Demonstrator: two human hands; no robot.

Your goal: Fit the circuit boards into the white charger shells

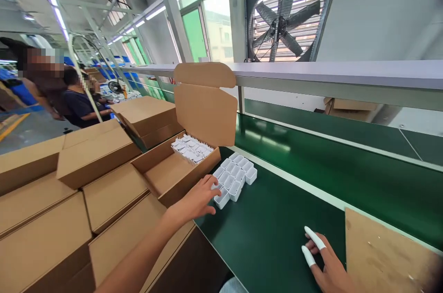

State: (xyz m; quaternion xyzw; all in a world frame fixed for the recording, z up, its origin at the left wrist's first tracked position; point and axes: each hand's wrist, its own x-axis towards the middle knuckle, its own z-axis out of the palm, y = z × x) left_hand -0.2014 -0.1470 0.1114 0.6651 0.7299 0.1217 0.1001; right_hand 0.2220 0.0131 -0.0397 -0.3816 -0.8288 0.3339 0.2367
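Rows of small white plastic boxes (232,175) stand together on the green table (263,233), their open sides up. Over the nearest of them reaches my left hand (200,198), fingers apart, its fingertips at the edge of the group; whether they touch is hard to tell. My right hand (323,260) hovers above the table at the lower right, holding nothing, with white finger cots on two spread fingers. Just beyond my left hand, an open cardboard box (168,175) has its lid raised and white plastic parts (192,147) packed at its far end.
Closed cardboard boxes (100,150) are stacked at the left. A green conveyor belt (311,164) runs beyond the table, under a long shelf (328,74). A brown board (384,256) lies at the right. Two people (81,104) are in the left background.
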